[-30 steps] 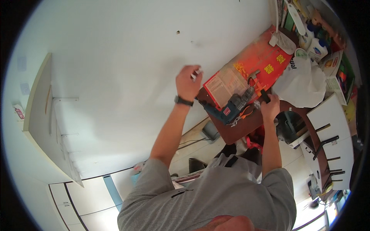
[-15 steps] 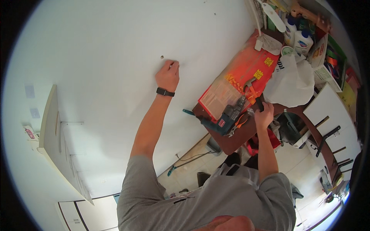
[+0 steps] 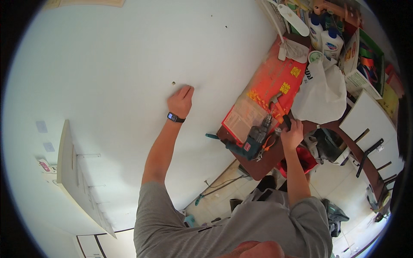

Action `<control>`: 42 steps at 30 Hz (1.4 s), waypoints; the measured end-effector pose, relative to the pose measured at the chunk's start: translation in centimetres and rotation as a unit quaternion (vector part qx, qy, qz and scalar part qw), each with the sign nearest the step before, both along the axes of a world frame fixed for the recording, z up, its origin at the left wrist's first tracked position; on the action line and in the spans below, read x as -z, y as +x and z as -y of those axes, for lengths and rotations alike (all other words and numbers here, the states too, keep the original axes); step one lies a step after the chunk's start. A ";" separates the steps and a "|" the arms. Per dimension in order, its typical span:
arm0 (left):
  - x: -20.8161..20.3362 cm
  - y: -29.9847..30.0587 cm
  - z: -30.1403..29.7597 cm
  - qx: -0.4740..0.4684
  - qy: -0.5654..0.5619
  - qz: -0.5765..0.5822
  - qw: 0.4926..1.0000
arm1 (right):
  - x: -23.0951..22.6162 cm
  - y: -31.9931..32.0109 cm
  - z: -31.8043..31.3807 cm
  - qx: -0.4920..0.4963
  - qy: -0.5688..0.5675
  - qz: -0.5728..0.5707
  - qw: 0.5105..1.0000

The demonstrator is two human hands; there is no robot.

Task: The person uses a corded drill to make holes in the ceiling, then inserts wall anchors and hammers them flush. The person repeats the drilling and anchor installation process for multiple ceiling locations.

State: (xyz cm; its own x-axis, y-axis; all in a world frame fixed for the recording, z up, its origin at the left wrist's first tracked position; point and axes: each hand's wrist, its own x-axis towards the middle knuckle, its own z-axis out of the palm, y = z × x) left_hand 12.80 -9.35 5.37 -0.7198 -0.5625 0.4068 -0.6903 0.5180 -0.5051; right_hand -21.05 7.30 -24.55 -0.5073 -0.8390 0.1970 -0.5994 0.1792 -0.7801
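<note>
My left hand [image 3: 180,102] is raised against the white wall [image 3: 129,64], its fingers pinched together. Whatever lies between the fingertips is too small or hidden to make out. Just left of these fingers, a small hole [image 3: 173,83] shows in the wall. My right hand [image 3: 292,135] is closed round the black grip of a claw hammer [image 3: 280,107] with an orange shaft. The hammer is over the red printed package [image 3: 258,88] on the brown table. Close by lie a power drill [image 3: 257,134] and orange-handled pliers [image 3: 269,142].
A white plastic bag [image 3: 323,92], white bottles [image 3: 331,44] and an open box [image 3: 360,64] crowd the table's far right. A white wall shelf [image 3: 75,172] juts out at the left. Beyond the brown table edge [image 3: 260,170], a cord [image 3: 219,184] lies low by the wall.
The view has shifted, so the wall, hole and table sit lower in the picture. My left hand stays pinched near the hole, and my right hand keeps hold of the hammer.
</note>
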 end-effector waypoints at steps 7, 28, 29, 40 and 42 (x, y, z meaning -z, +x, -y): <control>-0.5 -0.3 -0.6 0.050 -0.006 -0.028 0.998 | 0.4 0.0 0.2 -0.013 0.014 -0.001 1.000; -3.4 -0.4 0.1 0.038 -0.186 -0.151 0.970 | 0.7 0.0 0.4 -0.018 0.020 -0.032 0.999; -3.3 -0.3 0.2 0.037 -0.189 -0.151 0.969 | 0.6 0.0 0.4 -0.021 0.021 -0.034 0.999; -2.8 -0.4 1.0 0.017 -0.231 -0.122 0.965 | 0.7 -0.1 0.5 -0.029 -0.003 -0.040 0.999; -2.8 -0.5 1.1 0.016 -0.234 -0.116 0.965 | 0.8 -0.2 0.5 -0.027 -0.007 -0.039 0.999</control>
State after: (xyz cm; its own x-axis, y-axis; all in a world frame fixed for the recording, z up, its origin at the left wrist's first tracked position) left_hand 12.33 -10.40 8.13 -0.5926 -0.2568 0.7634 -0.8005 0.2927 -0.5230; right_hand -21.22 6.77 -25.37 -0.4434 -0.8619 0.2462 -0.6667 0.1336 -0.7332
